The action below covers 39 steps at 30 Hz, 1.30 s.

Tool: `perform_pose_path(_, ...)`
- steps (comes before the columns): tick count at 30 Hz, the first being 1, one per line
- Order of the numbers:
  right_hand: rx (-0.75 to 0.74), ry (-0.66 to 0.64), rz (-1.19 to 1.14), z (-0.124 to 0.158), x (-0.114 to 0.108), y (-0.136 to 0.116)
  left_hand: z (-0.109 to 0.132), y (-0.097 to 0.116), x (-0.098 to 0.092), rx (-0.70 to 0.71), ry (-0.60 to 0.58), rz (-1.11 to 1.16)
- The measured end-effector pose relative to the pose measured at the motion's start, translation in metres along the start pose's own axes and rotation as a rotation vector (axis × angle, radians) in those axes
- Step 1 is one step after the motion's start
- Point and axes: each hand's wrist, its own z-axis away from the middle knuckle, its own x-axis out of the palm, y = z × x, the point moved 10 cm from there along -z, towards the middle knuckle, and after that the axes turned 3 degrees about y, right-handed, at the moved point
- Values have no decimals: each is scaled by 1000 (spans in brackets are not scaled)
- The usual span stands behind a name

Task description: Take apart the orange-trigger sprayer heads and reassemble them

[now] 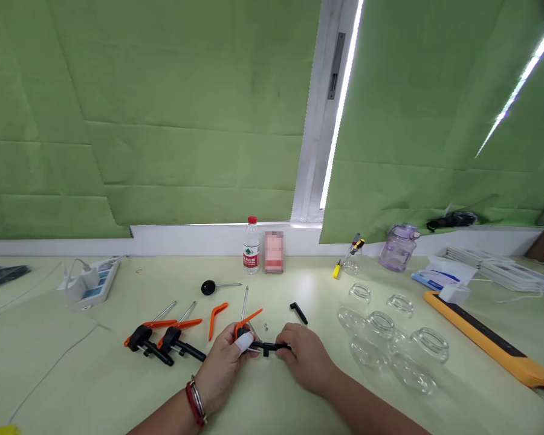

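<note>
My left hand (224, 365), with white tape on its thumb, is closed round a black and orange tool assembly (266, 347) with a thin metal rod pointing up. My right hand (307, 357) pinches the black right end of the same assembly. Two similar black and orange assemblies (149, 344) (181, 343) lie left of my hands. Just behind are an orange lever (216, 319), a black-knobbed metal rod (209, 287), small metal nuts (266, 327) and a black angled piece (299, 313).
Several clear glass jars (381, 338) stand at the right, beside an orange and black bar (489, 338). Farther back are a water bottle (251, 248), a pink card (274, 252), screwdrivers (354, 244) and a purple jug (399, 248). A power strip (100, 283) lies far left.
</note>
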Motion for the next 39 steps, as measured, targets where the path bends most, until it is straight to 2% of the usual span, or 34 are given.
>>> perform_pose_path(3, -12, 13, -6, 1, 0, 0, 1, 0, 1, 9, -9, -15)
perform_pose_path(9, -48, 38, -12, 4, 0, -5, 1, 6, -2, 104, 11, -209)
perform_pose_path(24, -37, 27, -75, 6, 6, -7, 5, 7, -2, 125, 52, -325)
perform_pose_path(34, -30, 48, -69, 9, 9, -8, 6, 3, -3, 100, 64, -315)
perform_pose_path(39, 2, 8, -108, 10, 17, -7, 5, 1, -3, 92, 63, -363)
